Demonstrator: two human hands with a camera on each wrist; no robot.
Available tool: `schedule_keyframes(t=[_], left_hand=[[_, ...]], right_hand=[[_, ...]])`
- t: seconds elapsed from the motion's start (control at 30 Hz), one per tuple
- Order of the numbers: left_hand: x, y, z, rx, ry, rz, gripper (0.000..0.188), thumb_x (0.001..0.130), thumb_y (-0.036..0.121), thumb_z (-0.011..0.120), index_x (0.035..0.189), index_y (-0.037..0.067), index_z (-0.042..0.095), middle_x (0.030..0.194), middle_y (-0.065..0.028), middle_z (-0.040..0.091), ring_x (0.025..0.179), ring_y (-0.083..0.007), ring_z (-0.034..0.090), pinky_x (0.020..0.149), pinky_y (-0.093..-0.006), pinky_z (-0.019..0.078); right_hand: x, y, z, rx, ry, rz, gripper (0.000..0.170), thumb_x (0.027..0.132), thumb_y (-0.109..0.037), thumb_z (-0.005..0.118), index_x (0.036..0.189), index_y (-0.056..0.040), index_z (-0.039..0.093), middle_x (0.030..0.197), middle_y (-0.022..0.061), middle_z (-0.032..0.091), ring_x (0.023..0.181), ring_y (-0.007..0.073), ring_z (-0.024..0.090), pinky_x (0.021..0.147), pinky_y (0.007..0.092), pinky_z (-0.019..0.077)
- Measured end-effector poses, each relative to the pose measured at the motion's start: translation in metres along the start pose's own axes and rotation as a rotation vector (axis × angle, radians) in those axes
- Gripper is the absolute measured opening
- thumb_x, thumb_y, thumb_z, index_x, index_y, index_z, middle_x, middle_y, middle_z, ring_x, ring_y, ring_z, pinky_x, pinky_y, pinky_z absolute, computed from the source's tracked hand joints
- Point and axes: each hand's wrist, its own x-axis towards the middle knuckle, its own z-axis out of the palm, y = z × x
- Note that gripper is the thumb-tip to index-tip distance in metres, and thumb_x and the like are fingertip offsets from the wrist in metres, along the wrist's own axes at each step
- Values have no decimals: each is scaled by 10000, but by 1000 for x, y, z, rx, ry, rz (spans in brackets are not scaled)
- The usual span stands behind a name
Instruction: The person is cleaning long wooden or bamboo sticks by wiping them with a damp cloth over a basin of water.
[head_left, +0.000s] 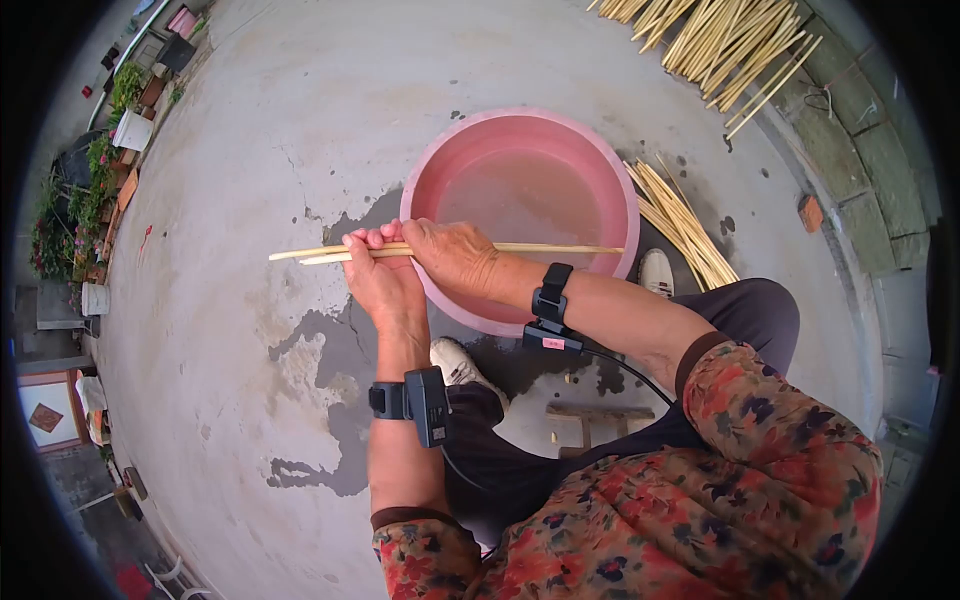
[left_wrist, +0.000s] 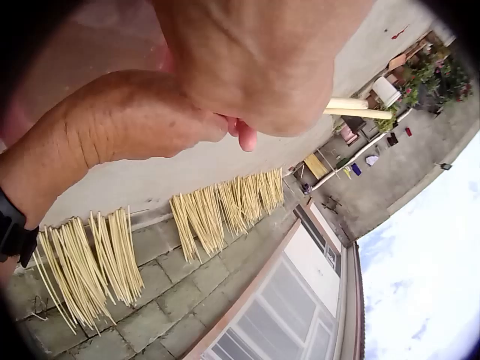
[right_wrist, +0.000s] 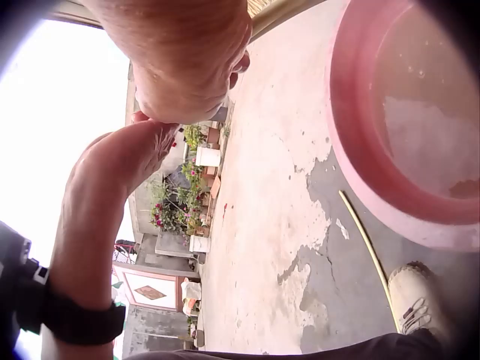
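Observation:
Two pale, slender peeled sticks (head_left: 562,247) lie across both hands over the near side of a pink basin (head_left: 412,195). My left hand (head_left: 385,287), palm up, has its fingers curled round them. Right beside it, my right hand (head_left: 452,256) grips the same sticks from above, thumb side against the left fingers. The stick ends jut out to the left, and one long length reaches right across the basin. In the left wrist view, stick ends (left_wrist: 358,110) stick out past the left hand (left_wrist: 255,64). The right wrist view hides the sticks behind the hands.
Murky water (head_left: 525,195) stands in the basin. A bundle of sticks (head_left: 688,225) leans at its right, and large rows of sticks (head_left: 735,45) lie along the paving at the back right. Potted plants (head_left: 100,175) line the left. A small wooden stool (head_left: 590,425) shows between the legs.

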Motion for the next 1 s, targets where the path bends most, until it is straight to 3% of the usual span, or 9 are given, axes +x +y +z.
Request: schedule_keyframes(t=[0.1, 0.17, 0.3, 0.5, 0.6, 0.67, 0.83, 0.93, 1.0], left_hand=[[1, 8, -13, 7, 127, -35, 217, 927, 207, 327, 768, 62, 354, 639, -26, 350, 616, -153, 398, 667, -328, 415], [7, 31, -17, 73, 140, 134, 222, 929, 200, 318, 755, 67, 354, 633, -19, 342, 584, -139, 367, 618, -311, 393], [14, 49, -45, 56, 213, 99, 227, 931, 195, 310, 749, 69, 359, 632, -12, 339, 574, -136, 365, 610, -310, 391], [18, 51, -39, 89, 239, 142, 229, 929, 207, 324, 761, 60, 374, 624, -12, 343, 564, -143, 363, 599, -323, 399], [13, 36, -22, 128, 225, 154, 210, 921, 207, 349, 808, 41, 411, 676, -45, 446, 645, -173, 480, 671, -343, 447], [11, 21, -20, 231, 130, -128, 202, 916, 202, 362, 861, 24, 441, 780, -97, 532, 840, -236, 559, 790, -415, 469], [16, 18, -26, 151, -14, -202, 224, 920, 197, 343, 859, 12, 452, 847, -134, 561, 996, -306, 525, 857, -511, 441], [19, 25, -31, 149, 68, -128, 241, 923, 207, 329, 864, 6, 449, 951, -180, 559, 1038, -327, 499, 868, -523, 431], [16, 25, -31, 139, 80, -123, 247, 923, 213, 326, 868, 5, 447, 964, -187, 552, 1046, -333, 492, 870, -525, 429]], right_hand=[[-11, 11, -5, -96, -146, -22, 138, 775, -86, 456, 903, -50, 420, 804, 122, 557, 690, 293, 589, 570, 370, 480], [-40, 49, -10, -37, -156, -203, 162, 772, -87, 462, 929, -59, 432, 824, 112, 555, 705, 276, 587, 575, 356, 479], [-110, 133, -30, -43, -392, -39, 218, 777, -148, 502, 978, -95, 436, 848, 81, 548, 753, 272, 568, 600, 376, 466], [-114, 147, -29, 51, -292, 25, 217, 796, -190, 515, 996, -122, 465, 797, 84, 555, 727, 283, 564, 618, 384, 451], [-110, 144, -29, 123, -325, 77, 190, 788, -199, 532, 959, -130, 487, 777, 85, 559, 722, 283, 561, 615, 387, 440], [-98, 134, -28, 122, -332, 58, 174, 791, -206, 533, 939, -124, 493, 784, 83, 563, 720, 283, 559, 614, 386, 436], [-81, 127, -41, 194, -322, 73, 181, 810, -239, 528, 946, -121, 513, 792, 84, 570, 701, 270, 562, 614, 362, 435], [-84, 138, -50, 450, -185, 150, 275, 860, -329, 457, 1030, -120, 512, 805, 81, 574, 711, 229, 576, 637, 328, 446], [-85, 151, -58, 893, -104, 627, 434, 886, -429, 356, 1119, -83, 476, 883, 102, 561, 790, 204, 573, 711, 325, 452]])
